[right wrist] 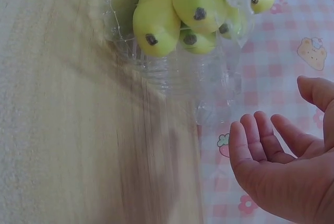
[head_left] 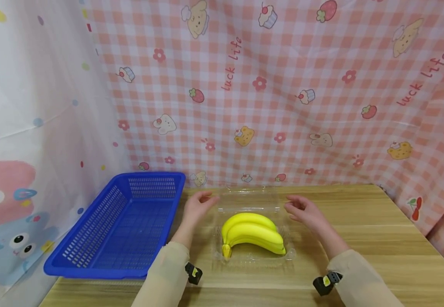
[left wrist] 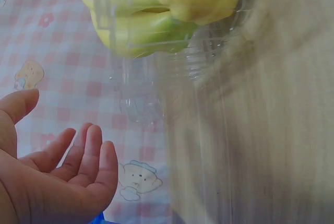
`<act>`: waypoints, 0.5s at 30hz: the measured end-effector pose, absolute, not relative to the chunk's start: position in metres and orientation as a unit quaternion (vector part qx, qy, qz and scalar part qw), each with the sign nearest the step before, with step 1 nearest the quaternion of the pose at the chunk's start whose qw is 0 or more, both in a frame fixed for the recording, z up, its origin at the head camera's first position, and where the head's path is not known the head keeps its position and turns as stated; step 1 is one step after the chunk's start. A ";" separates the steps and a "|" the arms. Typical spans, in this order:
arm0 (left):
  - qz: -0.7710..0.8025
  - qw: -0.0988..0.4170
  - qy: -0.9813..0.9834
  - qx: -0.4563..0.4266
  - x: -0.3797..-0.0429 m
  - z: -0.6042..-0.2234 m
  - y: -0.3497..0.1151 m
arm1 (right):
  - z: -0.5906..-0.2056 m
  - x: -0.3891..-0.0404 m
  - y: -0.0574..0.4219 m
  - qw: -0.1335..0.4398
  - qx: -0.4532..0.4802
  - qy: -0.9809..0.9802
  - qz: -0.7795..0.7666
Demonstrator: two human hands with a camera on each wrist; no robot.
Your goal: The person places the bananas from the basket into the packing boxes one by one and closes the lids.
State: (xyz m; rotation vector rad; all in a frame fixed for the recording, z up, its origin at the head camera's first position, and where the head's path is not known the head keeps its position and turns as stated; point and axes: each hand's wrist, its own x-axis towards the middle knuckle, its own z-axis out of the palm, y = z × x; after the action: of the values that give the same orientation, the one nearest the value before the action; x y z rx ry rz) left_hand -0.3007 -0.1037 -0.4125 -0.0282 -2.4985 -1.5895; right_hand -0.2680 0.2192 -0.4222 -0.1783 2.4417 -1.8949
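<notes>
A bunch of yellow bananas (head_left: pixel 250 232) lies in a clear plastic clamshell box (head_left: pixel 260 262), its stem toward the left. The box's transparent lid (head_left: pixel 248 200) stands folded back at the far side. My left hand (head_left: pixel 198 207) hovers just left of the lid, its fingers loosely bent with nothing in them. On the other side my right hand (head_left: pixel 302 209) is held near the lid's right edge, also holding nothing. Both wrist views show the bananas (left wrist: pixel 151 20) (right wrist: pixel 156 18) through the clear plastic, apart from the relaxed fingers.
A blue plastic basket (head_left: pixel 129 234) with slotted sides sits on the wooden table (head_left: pixel 344 247) to the left. A pink checked cloth (head_left: pixel 245 106) hangs behind the table, and a white patterned cloth (head_left: pixel 45 106) hangs at the left.
</notes>
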 end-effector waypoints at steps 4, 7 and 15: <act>-0.551 0.061 -0.832 0.018 -0.305 -0.411 -0.104 | -0.422 -0.270 0.219 0.028 -0.050 0.795 -0.605; -0.568 0.040 -0.822 0.029 -0.309 -0.412 -0.104 | -0.421 -0.273 0.219 0.033 -0.041 0.799 -0.599; -0.583 0.006 -0.810 0.062 -0.316 -0.416 -0.107 | -0.420 -0.278 0.217 0.043 -0.036 0.798 -0.600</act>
State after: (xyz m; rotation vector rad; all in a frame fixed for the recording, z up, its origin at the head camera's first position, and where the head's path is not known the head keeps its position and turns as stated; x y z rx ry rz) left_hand -0.3164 -0.1065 -0.4160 0.1927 -2.5347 -1.8262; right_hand -0.2778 0.2168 -0.4199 -0.1090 2.4390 -1.8360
